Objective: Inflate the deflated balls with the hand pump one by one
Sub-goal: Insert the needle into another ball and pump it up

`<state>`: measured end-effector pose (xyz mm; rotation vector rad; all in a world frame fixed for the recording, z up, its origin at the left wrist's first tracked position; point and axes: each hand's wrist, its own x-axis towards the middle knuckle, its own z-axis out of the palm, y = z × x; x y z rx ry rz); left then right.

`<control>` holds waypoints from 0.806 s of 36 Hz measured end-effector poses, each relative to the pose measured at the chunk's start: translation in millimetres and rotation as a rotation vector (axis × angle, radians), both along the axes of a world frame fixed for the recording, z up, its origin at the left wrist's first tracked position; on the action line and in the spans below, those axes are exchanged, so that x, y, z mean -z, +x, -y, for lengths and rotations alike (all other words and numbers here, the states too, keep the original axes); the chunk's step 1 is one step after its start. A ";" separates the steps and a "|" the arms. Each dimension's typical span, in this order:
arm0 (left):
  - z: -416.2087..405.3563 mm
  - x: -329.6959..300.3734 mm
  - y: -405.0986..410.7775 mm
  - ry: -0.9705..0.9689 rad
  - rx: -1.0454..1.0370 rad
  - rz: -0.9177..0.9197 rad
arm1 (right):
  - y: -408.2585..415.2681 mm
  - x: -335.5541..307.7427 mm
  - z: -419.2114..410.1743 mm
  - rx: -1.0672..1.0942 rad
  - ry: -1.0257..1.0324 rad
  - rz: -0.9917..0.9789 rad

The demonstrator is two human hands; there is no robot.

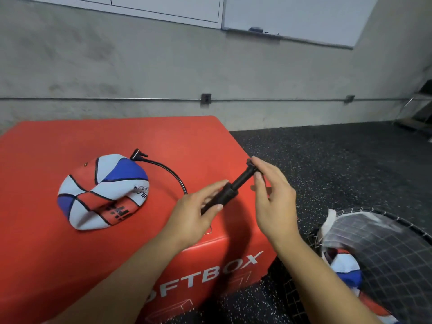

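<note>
Head view: hands (233,202) hide much of the pump (236,185).

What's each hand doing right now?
Left hand: holding the pump by its barrel.
Right hand: fingers on the pump's handle end; a firm grip cannot be told.

Light: dim, even indoor illumination, with no glare; soft shadows fall beneath the forearms onto the red box (70,253) and below the deflated ball (102,191). Focus: generally soft, with slight blur on the right hand (273,197) and the mesh basket (385,253). Distortion: wide-angle bending, wall conduit (117,98) and whiteboard (304,17) slanting toward the edges.
</note>
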<state>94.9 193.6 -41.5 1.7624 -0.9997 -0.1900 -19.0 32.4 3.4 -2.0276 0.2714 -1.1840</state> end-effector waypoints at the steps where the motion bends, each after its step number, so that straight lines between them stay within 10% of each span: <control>1: 0.3 0.1 0.4 -0.007 -0.006 -0.002 | 1.8 3.3 -2.6 -0.008 -0.012 -0.010; 29: 0.4 -9.1 -11.7 0.096 0.037 0.121 | -32.6 -43.3 43.2 0.053 0.244 0.126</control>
